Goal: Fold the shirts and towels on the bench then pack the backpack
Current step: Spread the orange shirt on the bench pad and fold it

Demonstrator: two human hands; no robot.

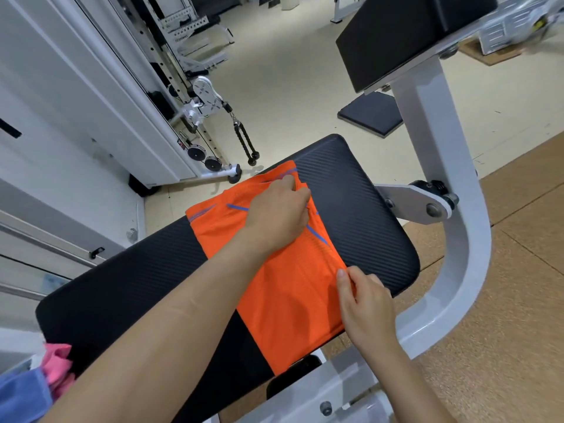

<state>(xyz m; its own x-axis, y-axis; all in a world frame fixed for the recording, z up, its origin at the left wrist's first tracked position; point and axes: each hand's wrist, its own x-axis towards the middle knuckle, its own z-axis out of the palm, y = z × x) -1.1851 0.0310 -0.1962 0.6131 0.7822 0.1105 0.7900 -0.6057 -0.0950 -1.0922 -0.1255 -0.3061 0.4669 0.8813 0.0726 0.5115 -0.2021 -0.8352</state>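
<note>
Here, a person is folding an orange shirt [287,300] that is lying across the middle of the desk [360,203], its long axis running from 11 to 5 o'clock. The left hand [277,215] is gripping bunched fabric at the far end. The right hand [363,306], nearer the person, is pinching the 3 o'clock edge, which probably needs carrying toward 9 o'clock. A pink cloth [58,361] and a blue cloth [21,398] are lying at 8 o'clock.

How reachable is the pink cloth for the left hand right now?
Probably yes, once freed: the left hand grips the orange shirt, but the pink cloth lies uncovered at the end of the bench, beside that forearm.
</note>
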